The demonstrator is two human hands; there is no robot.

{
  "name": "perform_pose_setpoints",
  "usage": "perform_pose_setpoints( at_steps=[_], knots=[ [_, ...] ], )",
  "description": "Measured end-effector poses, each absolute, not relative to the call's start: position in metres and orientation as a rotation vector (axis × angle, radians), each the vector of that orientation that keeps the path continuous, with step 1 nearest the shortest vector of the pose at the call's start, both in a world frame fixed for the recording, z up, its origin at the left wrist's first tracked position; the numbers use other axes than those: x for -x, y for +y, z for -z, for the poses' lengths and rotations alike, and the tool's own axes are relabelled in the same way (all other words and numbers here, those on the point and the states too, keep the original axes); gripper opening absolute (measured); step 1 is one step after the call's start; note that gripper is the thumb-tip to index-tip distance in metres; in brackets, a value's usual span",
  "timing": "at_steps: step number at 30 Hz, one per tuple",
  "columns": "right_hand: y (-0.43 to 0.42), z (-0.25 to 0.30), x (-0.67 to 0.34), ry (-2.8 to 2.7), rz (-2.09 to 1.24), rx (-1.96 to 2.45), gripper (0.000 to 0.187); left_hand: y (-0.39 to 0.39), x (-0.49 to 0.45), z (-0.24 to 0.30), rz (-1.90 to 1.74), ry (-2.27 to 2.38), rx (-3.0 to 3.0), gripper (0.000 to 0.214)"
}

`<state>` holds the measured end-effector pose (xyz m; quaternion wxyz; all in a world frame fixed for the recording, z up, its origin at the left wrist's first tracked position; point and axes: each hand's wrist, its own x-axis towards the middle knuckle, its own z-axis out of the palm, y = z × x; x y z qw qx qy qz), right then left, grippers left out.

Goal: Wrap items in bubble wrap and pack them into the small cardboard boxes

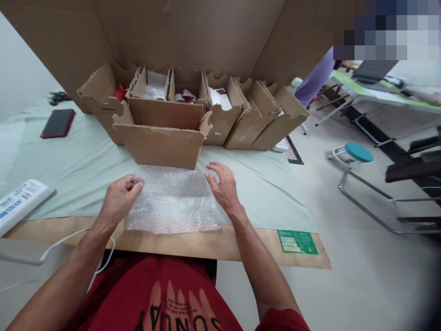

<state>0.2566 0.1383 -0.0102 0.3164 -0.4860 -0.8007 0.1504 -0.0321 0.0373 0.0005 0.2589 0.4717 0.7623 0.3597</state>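
Observation:
A sheet of clear bubble wrap (172, 202) lies flat at the table's front, its near edge over the bare wood. At its left edge my left hand (122, 195) is closed, thumb and fingers pinching a corner of the wrap. Over the right side is my right hand (222, 186), fingers apart and curved, holding nothing. Just beyond the sheet stands a cardboard bin (161, 145), its inside mostly hidden.
Behind it, a row of cardboard bins (220, 124) holds red and white items. A dark tablet-like object (58, 123) and a white box-like object (25, 202) lie left. A green card (297, 242) is at the front right. A blue stool (359, 151) stands on the floor.

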Motion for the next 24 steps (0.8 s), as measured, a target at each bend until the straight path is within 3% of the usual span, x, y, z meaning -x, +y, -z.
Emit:
perform_pose_setpoints(
  at_steps=[4, 7, 10, 13, 24],
  knots=[
    [0.112, 0.024, -0.266, -2.11, -0.371, 1.274, 0.024, 0.036, 0.034, 0.008, -0.723, 2.323, -1.535, 0.053],
    [0.096, 0.03, -0.257, -2.204, -0.368, 1.269, 0.03, 0.026, 0.021, 0.01, -0.828, 2.363, -1.852, 0.067],
    [0.086, 0.033, -0.235, -2.403, -0.351, 1.245, 0.042, 0.017, -0.005, 0.021, -0.835, 2.117, -2.156, 0.062],
    [0.078, 0.037, -0.22, -2.574, -0.313, 1.272, 0.056, 0.014, -0.023, 0.041, -0.56, 1.912, -2.3, 0.056],
    [0.043, 0.049, -0.259, -2.395, -0.161, 1.703, 0.05, -0.012, 0.021, 0.063, -0.516, 1.787, -2.308, 0.059]
  ],
)
